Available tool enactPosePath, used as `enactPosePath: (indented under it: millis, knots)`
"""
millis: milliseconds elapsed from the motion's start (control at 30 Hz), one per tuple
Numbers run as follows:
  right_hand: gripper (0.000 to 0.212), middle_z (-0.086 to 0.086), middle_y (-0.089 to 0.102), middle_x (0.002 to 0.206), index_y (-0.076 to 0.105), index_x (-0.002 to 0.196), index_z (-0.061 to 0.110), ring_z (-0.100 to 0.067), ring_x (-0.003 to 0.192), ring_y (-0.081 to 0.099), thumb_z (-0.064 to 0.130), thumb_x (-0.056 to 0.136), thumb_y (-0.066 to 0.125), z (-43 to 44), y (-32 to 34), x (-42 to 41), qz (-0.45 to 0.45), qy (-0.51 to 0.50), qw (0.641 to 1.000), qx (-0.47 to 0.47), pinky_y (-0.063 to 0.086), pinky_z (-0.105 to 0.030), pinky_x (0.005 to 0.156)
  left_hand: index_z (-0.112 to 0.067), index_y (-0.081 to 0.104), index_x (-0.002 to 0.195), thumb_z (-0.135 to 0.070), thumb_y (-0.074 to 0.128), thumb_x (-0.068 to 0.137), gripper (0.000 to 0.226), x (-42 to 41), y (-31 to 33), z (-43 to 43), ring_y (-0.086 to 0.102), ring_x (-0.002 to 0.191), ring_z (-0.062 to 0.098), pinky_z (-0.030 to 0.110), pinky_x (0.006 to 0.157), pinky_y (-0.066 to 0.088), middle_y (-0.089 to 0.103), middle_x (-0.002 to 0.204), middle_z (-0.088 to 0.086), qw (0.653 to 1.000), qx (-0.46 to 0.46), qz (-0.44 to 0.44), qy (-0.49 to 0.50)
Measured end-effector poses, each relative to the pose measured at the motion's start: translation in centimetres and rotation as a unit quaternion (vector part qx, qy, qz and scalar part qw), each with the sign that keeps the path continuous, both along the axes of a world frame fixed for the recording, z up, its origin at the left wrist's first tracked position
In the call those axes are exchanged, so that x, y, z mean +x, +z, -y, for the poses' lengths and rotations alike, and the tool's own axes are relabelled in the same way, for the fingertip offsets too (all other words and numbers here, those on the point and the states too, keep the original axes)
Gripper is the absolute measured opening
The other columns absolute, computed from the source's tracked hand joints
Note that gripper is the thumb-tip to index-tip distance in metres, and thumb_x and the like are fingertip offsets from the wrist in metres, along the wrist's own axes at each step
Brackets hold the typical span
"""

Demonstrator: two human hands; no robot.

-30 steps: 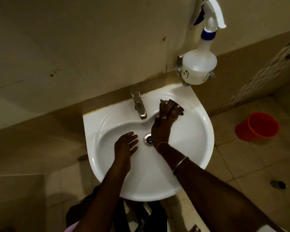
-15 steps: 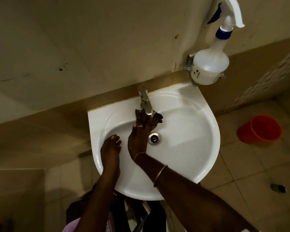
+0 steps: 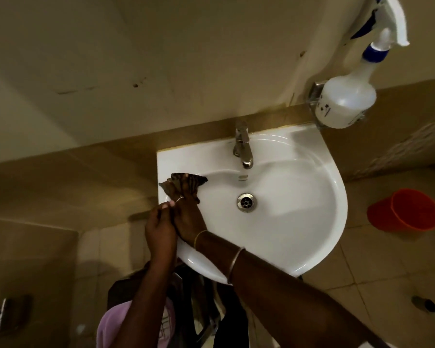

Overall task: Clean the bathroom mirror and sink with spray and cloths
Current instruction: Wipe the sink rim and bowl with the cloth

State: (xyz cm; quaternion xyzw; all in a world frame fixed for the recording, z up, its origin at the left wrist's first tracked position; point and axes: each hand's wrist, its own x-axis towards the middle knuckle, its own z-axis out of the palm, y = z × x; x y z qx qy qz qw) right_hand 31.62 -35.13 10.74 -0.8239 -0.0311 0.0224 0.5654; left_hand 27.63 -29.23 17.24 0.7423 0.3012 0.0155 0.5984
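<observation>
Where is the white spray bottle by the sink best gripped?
Probably by the narrow neck under the blue collar of the white plastic spray bottle, coming from the room side and lifting upward: its round body sits in a metal wall holder against the wall.

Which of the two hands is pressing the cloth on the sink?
The right hand, with bangles at its wrist, presses the dark cloth on the left rim of the sink. The left hand sits beside it.
</observation>
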Motion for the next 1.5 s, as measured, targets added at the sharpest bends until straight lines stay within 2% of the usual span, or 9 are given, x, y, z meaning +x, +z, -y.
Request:
enactPosePath:
  millis: [133,300,400,767,967,1133,1267,1400,1500]
  knots:
    - [0.06,-0.011,-0.005,0.172,0.02,0.163,0.024,-0.026,0.159,-0.009,0.02,0.106,0.04,1.0,-0.6,-2.1,-0.037,0.034,0.999,-0.019,0.016,-0.052,0.127,-0.013,0.075,0.115,-0.024,0.055,0.105,0.024,-1.6,-0.2,0.0,0.066,0.102,0.016,0.015,0.077,0.044,0.074,0.107,0.001,0.998,0.064,0.01,-0.001]
    - [0.07,-0.011,-0.014,0.17,-0.001,0.164,0.024,-0.042,0.155,-0.017,0.055,0.102,0.012,2.9,-2.5,-2.4,-0.123,0.088,0.962,-0.227,-0.001,-0.066,0.121,-0.013,0.073,0.118,-0.022,0.059,0.103,0.023,-3.0,-0.3,0.5,0.065,0.109,0.017,0.025,0.091,0.044,0.073,0.115,0.002,0.996,0.084,0.014,-0.022]
    - [0.065,-0.003,-0.017,0.171,-0.007,0.162,0.034,-0.047,0.152,-0.018,0.056,0.106,0.018,6.2,-4.3,-2.5,-0.165,0.067,0.938,-0.297,-0.008,-0.068,0.12,-0.015,0.072,0.123,-0.028,0.058,0.104,0.026,-3.5,-0.7,0.4,0.063,0.111,0.018,0.03,0.096,0.046,0.071,0.118,0.001,0.996,0.082,0.0,-0.044]
    - [0.069,0.0,-0.01,0.172,0.0,0.164,0.03,-0.046,0.153,-0.014,0.056,0.105,0.025,9.7,-5.6,-3.1,-0.233,-0.055,0.897,-0.372,-0.016,-0.066,0.119,-0.017,0.071,0.121,-0.026,0.058,0.104,0.024,-3.7,0.0,-0.1,0.062,0.107,0.012,0.024,0.091,0.044,0.07,0.115,-0.004,0.991,0.082,0.005,-0.109]
    - [0.07,0.001,-0.004,0.172,0.005,0.164,0.031,-0.045,0.154,-0.012,0.061,0.103,0.021,15.9,-5.4,-3.7,-0.243,-0.036,0.857,-0.453,-0.011,-0.067,0.119,-0.017,0.071,0.119,-0.022,0.059,0.103,0.021,-3.4,-0.2,-0.2,0.063,0.107,0.013,0.023,0.09,0.044,0.07,0.113,-0.005,0.991,0.06,0.011,-0.116]
    - [0.069,0.004,-0.007,0.172,0.005,0.162,0.038,-0.038,0.154,-0.021,0.066,0.1,0.018,24.3,-3.7,-4.3,-0.185,0.004,0.803,-0.566,-0.013,-0.066,0.117,-0.017,0.07,0.12,-0.022,0.057,0.104,0.022,-3.8,-0.1,0.4,0.059,0.096,-0.003,0.0,0.08,0.039,0.068,0.112,-0.009,0.99,0.065,0.014,-0.126]
    - [0.07,0.002,-0.005,0.172,0.01,0.163,0.036,-0.034,0.156,-0.017,0.065,0.1,0.022,27.9,-1.8,-5.0,-0.132,0.039,0.764,-0.63,-0.009,-0.064,0.12,-0.016,0.07,0.121,-0.022,0.056,0.105,0.022,-3.8,-0.1,0.5,0.06,0.102,0.008,0.016,0.089,0.043,0.069,0.114,-0.007,0.986,0.075,0.022,-0.147]
    - [0.069,0.001,-0.002,0.173,0.013,0.163,0.034,-0.035,0.157,-0.014,0.063,0.101,0.02,29.6,0.0,-5.9,-0.129,0.069,0.741,-0.655,-0.007,-0.064,0.12,-0.016,0.07,0.12,-0.022,0.056,0.105,0.022,-3.9,-0.1,1.1,0.06,0.095,0.004,-0.002,0.076,0.039,0.068,0.111,-0.007,0.982,0.083,0.025,-0.17]
    - [0.068,0.003,0.004,0.172,0.016,0.162,0.035,-0.031,0.157,-0.015,0.064,0.1,0.014,29.7,1.4,-7.1,-0.133,0.099,0.725,-0.669,0.001,-0.067,0.118,-0.017,0.069,0.121,-0.025,0.055,0.105,0.023,-4.0,-0.1,1.1,0.06,0.101,0.007,0.005,0.08,0.041,0.069,0.114,-0.007,0.981,0.068,0.026,-0.178]
